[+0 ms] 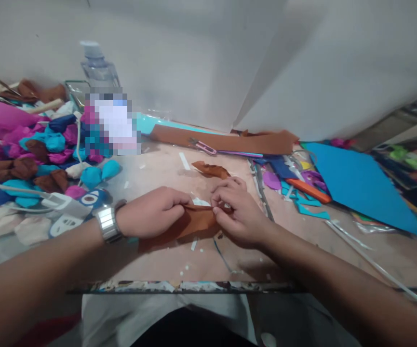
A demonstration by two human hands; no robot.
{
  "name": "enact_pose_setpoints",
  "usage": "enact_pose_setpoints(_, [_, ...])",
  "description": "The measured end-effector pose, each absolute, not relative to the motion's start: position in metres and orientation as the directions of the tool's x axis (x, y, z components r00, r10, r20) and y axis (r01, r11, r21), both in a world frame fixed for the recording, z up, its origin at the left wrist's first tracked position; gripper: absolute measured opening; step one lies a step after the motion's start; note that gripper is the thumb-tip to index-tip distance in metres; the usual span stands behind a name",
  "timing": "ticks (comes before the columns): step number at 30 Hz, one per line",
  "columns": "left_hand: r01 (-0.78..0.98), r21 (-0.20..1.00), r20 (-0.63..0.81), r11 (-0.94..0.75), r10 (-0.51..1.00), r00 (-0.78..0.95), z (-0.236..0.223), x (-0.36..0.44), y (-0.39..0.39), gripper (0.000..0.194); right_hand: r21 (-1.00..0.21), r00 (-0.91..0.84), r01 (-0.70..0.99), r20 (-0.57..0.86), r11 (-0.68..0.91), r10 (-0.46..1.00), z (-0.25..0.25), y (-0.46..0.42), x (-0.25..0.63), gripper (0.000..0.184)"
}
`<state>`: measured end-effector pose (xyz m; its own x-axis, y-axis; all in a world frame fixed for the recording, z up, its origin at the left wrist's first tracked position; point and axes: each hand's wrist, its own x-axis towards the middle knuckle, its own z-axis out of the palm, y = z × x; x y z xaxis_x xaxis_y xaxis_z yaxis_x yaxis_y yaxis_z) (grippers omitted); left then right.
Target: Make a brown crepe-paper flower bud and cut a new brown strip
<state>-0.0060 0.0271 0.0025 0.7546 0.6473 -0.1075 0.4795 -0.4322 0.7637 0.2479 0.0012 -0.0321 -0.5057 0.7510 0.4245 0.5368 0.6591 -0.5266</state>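
Observation:
A piece of brown paper (194,222) lies on the table in front of me, with a small white scrap (201,202) at its upper edge. My left hand (154,212), with a silver watch (107,223) on the wrist, is closed and pinches the paper's left part. My right hand (235,209) is closed too, its fingertips pinching the paper's right upper edge. The two hands almost touch above the paper.
A heap of pink, blue and brown crumpled paper balls (38,154) fills the left. A water bottle (101,82) stands behind. A brown scrap (211,169), a long brown strip (230,142), a blue sheet (360,185) and an orange tool (308,191) lie further back and right.

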Motion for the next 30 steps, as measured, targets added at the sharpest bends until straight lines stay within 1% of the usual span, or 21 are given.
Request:
enact_pose_setpoints(2, [0.479, 0.784, -0.132, -0.395, 0.648, 0.75, 0.001, -0.01, 0.031, 0.041, -0.523, -0.508, 0.538, 0.424, 0.661, 0.75, -0.032, 0.001, 0.248, 0.008])
enact_pose_setpoints(4, [0.495, 0.792, -0.197, -0.357, 0.617, 0.761, 0.001, -0.011, 0.034, 0.038, -0.513, -0.514, 0.54, 0.427, 0.667, 0.744, -0.032, 0.001, 0.248, 0.008])
enact_pose_setpoints(7, [0.474, 0.822, -0.267, -0.317, 0.52, 0.811, 0.001, -0.009, 0.033, 0.025, -0.486, -0.546, 0.53, 0.431, 0.694, 0.719, -0.033, -0.001, 0.246, 0.008])
enact_pose_setpoints(8, [0.466, 0.823, -0.264, -0.324, 0.51, 0.819, 0.001, -0.008, 0.031, 0.024, -0.477, -0.559, 0.524, 0.432, 0.706, 0.707, -0.033, -0.001, 0.245, 0.008])
enact_pose_setpoints(10, [0.473, 0.805, -0.243, -0.359, 0.528, 0.814, 0.0, -0.004, 0.027, 0.036, -0.467, -0.584, 0.51, 0.428, 0.723, 0.689, -0.033, -0.003, 0.243, 0.008])
enact_pose_setpoints(13, [0.485, 0.782, -0.227, -0.39, 0.546, 0.806, -0.004, 0.001, 0.021, 0.043, -0.464, -0.608, 0.496, 0.418, 0.734, 0.675, -0.033, -0.006, 0.242, 0.006])
enact_pose_setpoints(17, [0.495, 0.767, -0.227, -0.407, 0.549, 0.804, -0.006, 0.002, 0.02, 0.041, -0.459, -0.635, 0.484, 0.402, 0.745, 0.66, -0.032, -0.007, 0.242, 0.008])
enact_pose_setpoints(22, [0.506, 0.76, -0.227, -0.407, 0.564, 0.794, -0.01, 0.001, 0.021, 0.042, -0.466, -0.625, 0.487, 0.404, 0.739, 0.667, -0.034, -0.008, 0.241, 0.008])
enact_pose_setpoints(30, [0.489, 0.724, -0.152, -0.486, 0.579, 0.801, -0.008, 0.005, 0.019, 0.037, -0.467, -0.611, 0.496, 0.412, 0.732, 0.676, -0.032, -0.008, 0.239, 0.007])
